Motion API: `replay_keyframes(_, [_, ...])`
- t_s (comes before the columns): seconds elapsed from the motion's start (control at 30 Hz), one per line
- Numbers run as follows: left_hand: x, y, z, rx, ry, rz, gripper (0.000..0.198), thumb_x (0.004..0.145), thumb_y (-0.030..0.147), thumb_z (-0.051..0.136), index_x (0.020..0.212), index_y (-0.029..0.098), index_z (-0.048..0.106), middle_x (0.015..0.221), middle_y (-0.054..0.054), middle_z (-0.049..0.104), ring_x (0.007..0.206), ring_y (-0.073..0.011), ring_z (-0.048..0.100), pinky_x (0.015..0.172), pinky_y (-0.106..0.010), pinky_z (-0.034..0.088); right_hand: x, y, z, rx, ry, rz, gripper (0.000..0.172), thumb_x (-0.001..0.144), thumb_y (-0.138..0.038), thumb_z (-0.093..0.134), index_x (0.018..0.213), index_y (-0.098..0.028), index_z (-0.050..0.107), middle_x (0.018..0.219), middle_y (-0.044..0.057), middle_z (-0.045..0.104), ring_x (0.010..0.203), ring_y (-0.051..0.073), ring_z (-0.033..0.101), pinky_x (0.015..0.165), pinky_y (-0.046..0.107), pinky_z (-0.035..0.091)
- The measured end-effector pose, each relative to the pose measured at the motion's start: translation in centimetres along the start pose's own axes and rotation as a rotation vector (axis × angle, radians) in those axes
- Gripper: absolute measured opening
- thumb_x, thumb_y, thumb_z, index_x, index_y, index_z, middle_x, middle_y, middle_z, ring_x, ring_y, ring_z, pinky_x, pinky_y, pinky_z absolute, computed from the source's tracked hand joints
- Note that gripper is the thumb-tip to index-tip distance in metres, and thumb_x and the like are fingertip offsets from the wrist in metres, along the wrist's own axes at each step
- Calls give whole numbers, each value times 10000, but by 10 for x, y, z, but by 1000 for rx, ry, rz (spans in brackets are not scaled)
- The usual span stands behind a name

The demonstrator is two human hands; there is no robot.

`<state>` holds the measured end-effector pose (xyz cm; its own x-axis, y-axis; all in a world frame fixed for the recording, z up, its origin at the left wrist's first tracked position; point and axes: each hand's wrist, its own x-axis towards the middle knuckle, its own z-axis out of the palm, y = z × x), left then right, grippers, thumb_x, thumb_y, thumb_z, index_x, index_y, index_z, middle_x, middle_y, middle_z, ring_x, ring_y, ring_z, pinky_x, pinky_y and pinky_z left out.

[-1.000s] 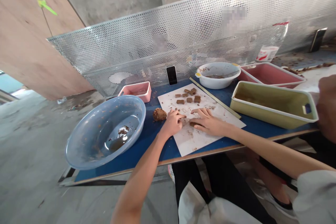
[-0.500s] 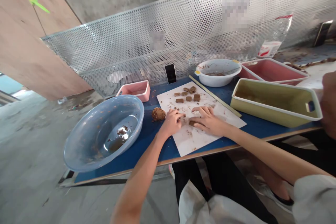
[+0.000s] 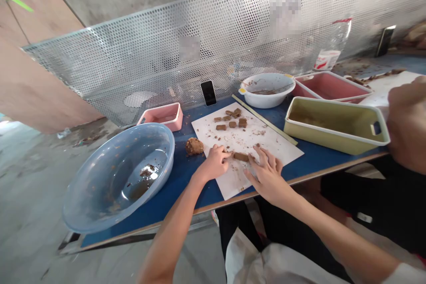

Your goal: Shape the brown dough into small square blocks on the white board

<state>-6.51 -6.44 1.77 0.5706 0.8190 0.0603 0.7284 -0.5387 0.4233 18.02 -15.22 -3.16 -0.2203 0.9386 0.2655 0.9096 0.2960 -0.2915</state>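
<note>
A brown clay piece (image 3: 241,156), short and bar-shaped, lies on the white sheet (image 3: 233,183) between my hands. The index fingertip of my left hand (image 3: 216,162) is at its left end, the other fingers curled with nothing visible in them. At its right end are the fingertips of my right hand (image 3: 266,168), whose fingers are spread. Several small clay blocks (image 3: 221,128) sit farther back on the sheet among crumbs. A rough clay lump (image 3: 194,146) rests on the blue table just left of the sheet.
A large blue basin (image 3: 75,199) stands left, with a pink box (image 3: 179,117) behind it. A phone (image 3: 208,93) leans on the mesh panel. A thin stick (image 3: 266,122), white basin (image 3: 268,101) and green box (image 3: 336,138) are to the right, near another person's hand (image 3: 409,111).
My right hand has drawn back off the clay piece and spread its fingers, leaving the piece uncovered. The view has shifted slightly. The other person's hand shows more at the right edge.
</note>
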Motion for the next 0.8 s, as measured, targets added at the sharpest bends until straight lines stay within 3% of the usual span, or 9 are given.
replay_keyframes(0.2, [-2,1,-3,-12,-35,37,522,938,21,555,1276,228,895,1156,-134,682,1131,-328,562,1129,-534,538,-8,-10,6,15,23,13,552,1214,-501,349,1547,-219,686,1828,245,382,1689,455,314,1244,736,387])
replay_keyframes(0.37, [-1,0,-4,-13,-37,29,556,929,-8,550,1286,239,898,1130,-123,678,1130,-322,566,1138,-523,539,-5,-11,9,36,23,34,564,1213,-494,342,1545,-181,675,1809,270,396,1681,464,321,1233,746,407])
replay_keyframes(0.57, [0,0,-2,-23,-26,28,563,924,3,545,1287,243,902,1126,-125,671,1121,-320,567,1131,-512,559,-7,-11,7,51,55,15,533,1212,-504,340,1520,-241,686,1799,247,412,1666,462,341,1216,754,407])
replay_keyframes(0.8, [0,-1,-2,-22,-22,25,552,914,24,559,1277,249,909,1137,-127,691,1113,-321,577,1150,-537,562,-8,-15,12,36,66,33,547,1194,-479,366,1602,-222,623,1790,269,411,1668,495,322,1213,771,403])
